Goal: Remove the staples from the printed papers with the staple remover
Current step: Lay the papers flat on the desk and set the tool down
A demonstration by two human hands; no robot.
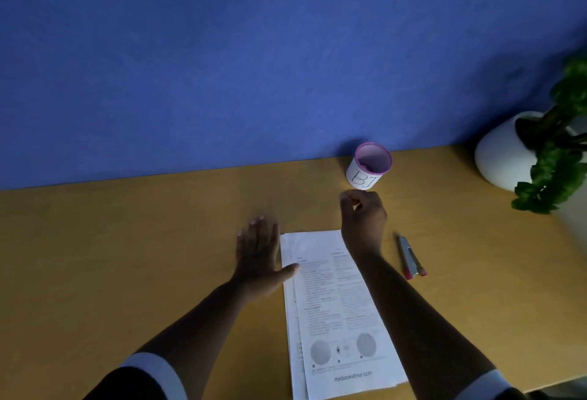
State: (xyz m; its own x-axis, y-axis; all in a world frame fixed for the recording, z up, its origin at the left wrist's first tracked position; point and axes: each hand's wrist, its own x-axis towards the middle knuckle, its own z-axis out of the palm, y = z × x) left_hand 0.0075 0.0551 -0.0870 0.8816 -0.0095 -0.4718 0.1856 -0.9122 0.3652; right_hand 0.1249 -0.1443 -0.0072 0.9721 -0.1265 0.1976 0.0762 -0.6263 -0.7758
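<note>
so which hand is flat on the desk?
The left hand: palm down, fingers spread, thumb on the papers. The right hand is raised, fingertips pinched, near the cup.

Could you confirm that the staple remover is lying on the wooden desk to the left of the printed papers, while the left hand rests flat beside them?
Not quite: the head view shows the slim grey staple remover with pink tips lying on the yellow wooden desk to the right of the white printed papers, not the left. The left hand does rest flat beside them.
</note>
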